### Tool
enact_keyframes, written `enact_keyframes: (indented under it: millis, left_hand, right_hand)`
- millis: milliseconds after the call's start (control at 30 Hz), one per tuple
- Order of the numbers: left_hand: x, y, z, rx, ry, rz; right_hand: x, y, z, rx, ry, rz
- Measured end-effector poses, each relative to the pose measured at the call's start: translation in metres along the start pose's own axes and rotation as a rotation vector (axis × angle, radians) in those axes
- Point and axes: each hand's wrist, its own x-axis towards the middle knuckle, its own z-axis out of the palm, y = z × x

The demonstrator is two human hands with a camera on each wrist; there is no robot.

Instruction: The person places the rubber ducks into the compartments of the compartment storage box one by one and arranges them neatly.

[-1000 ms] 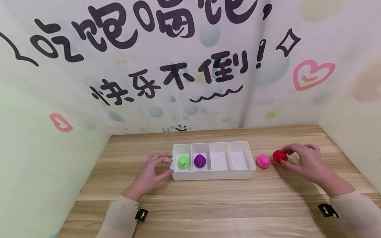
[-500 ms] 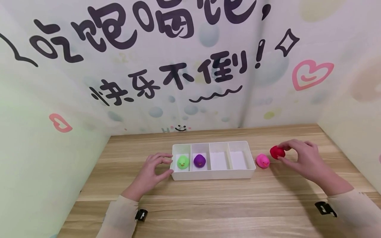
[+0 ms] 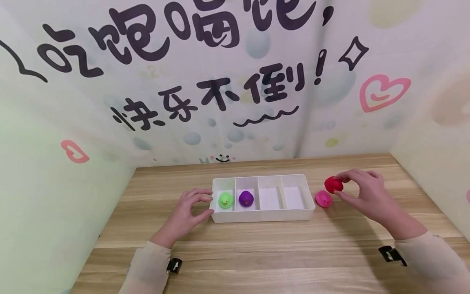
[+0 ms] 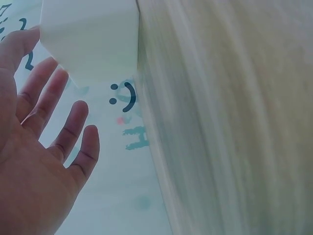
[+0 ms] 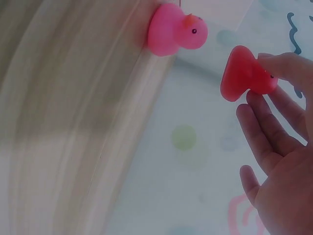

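A red rubber duck (image 3: 333,185) is pinched between the thumb and fingers of my right hand (image 3: 369,198), lifted off the table. In the right wrist view the held red duck (image 5: 239,73) is gripped by its head, its flat base facing away from the palm. Just below and left of it, a pink rubber duck (image 3: 323,199) stands on the table beside the box. My left hand (image 3: 187,210) rests its relaxed fingertips against the left end of a white four-part box (image 3: 262,216). A green duck (image 3: 225,200) sits in the leftmost compartment, a purple duck (image 3: 246,199) in the second.
The two right compartments of the box hold nothing. The wood-grain table (image 3: 257,257) backs onto a printed wall sheet (image 3: 176,143). Side sheets (image 3: 433,163) stand along the left and right table edges.
My right hand has raised the red duck from the table and carried it left, to above the pink duck. My left hand and the box have stayed in place.
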Motion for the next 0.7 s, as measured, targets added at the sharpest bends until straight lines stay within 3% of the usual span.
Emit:
enact_keyframes:
  millis: [700]
  left_hand:
    - [-0.001,0.003,-0.001,-0.002,-0.001,-0.002]
  right_hand:
    - [0.012,-0.024,0.007,0.076,-0.013,0.013]
